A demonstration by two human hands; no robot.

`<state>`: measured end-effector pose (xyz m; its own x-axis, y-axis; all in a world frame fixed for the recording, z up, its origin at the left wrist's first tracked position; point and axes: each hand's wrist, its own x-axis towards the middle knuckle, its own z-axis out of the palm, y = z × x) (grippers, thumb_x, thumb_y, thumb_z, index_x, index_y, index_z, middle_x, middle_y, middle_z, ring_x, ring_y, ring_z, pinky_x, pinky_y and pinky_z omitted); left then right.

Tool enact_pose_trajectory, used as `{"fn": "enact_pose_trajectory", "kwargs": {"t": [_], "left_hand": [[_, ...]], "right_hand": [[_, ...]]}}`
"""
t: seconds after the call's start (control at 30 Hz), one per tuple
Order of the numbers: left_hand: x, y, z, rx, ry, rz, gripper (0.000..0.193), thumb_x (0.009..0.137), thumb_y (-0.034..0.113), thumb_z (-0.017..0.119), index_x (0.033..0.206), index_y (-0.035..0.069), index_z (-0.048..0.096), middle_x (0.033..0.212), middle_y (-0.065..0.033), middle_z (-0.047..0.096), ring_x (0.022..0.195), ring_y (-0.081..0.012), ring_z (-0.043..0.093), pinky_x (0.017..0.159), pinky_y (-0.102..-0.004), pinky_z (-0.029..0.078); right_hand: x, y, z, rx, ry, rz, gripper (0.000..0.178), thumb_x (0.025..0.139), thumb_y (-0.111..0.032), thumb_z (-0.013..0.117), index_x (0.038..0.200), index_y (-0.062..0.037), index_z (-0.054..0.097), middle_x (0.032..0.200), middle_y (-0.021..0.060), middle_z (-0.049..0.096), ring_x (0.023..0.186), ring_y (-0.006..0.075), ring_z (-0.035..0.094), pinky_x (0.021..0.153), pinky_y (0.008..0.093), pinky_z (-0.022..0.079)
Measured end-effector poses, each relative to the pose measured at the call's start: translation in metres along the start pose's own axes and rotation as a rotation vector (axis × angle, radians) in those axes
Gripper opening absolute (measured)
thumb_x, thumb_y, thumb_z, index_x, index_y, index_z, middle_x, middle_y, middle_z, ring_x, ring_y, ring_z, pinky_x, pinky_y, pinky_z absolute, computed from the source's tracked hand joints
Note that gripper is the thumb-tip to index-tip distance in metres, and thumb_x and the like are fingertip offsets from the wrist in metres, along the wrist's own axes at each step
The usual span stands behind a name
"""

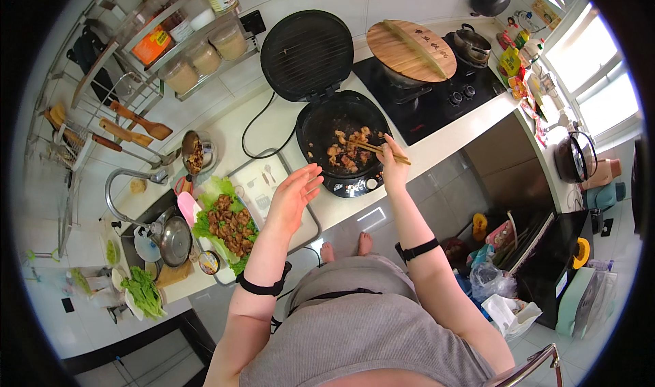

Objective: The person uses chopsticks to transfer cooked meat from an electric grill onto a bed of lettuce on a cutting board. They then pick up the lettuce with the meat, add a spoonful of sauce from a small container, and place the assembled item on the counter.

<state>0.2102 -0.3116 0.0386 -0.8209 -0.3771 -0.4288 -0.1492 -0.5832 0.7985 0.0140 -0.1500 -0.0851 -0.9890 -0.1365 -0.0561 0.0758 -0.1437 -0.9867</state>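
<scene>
In the middle of the counter stands a round black electric griddle (312, 131), its ridged lid (307, 54) tilted back. Browned meat pieces (345, 156) lie scattered on its cooking plate. My right hand (394, 167) grips a pair of wooden chopsticks (375, 147) at the griddle's right side, their tips reaching in among the meat. Held over the griddle's front left edge, my left hand (296, 195) has its fingers spread and holds nothing. Left of that arm, a plate of cooked meat (230, 222) sits on green lettuce leaves (217, 188).
A wooden lid (411, 51) covers a pan on the black cooktop (426, 111), near a small pot (472, 46). A tray (276, 167) lies beside the griddle, whose black cord loops behind it. Farther left are a metal bowl (193, 156), the sink faucet (112, 195) and a jar rack (198, 53).
</scene>
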Motion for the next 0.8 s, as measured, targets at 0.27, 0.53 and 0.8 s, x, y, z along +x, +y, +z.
{"fn": "enact_pose_trajectory", "kwargs": {"t": [0.27, 0.53, 0.8], "left_hand": [[-0.008, 0.0, -0.009, -0.013, -0.004, 0.006, 0.036, 0.098, 0.016, 0.046, 0.13, 0.001, 0.051, 0.129, -0.0099, 0.057, 0.115, -0.0197, 0.055, 0.095, -0.0335, 0.044], [-0.014, -0.001, -0.014, -0.029, -0.004, 0.002, 0.036, 0.097, 0.016, 0.047, 0.129, 0.001, 0.052, 0.13, -0.01, 0.056, 0.116, -0.0204, 0.055, 0.097, -0.0346, 0.043], [-0.013, 0.002, -0.012, -0.037, -0.016, 0.008, 0.035, 0.097, 0.017, 0.048, 0.128, 0.002, 0.053, 0.128, -0.0099, 0.058, 0.115, -0.0195, 0.056, 0.096, -0.0336, 0.043]], "right_hand": [[-0.056, -0.016, 0.027, -0.374, -0.412, -0.525, 0.023, 0.087, -0.001, 0.065, 0.11, -0.0055, 0.069, 0.092, 0.0087, 0.061, 0.081, 0.0201, 0.062, 0.073, 0.0264, 0.049], [-0.067, -0.015, 0.017, -0.428, -0.4, -0.322, 0.024, 0.089, -0.002, 0.063, 0.112, -0.0057, 0.069, 0.086, 0.0075, 0.058, 0.076, 0.0158, 0.058, 0.07, 0.0259, 0.046], [-0.059, -0.023, 0.002, -0.349, -0.304, -0.313, 0.027, 0.087, -0.002, 0.064, 0.114, -0.0051, 0.067, 0.084, 0.0076, 0.058, 0.076, 0.016, 0.057, 0.07, 0.0249, 0.046]]}}
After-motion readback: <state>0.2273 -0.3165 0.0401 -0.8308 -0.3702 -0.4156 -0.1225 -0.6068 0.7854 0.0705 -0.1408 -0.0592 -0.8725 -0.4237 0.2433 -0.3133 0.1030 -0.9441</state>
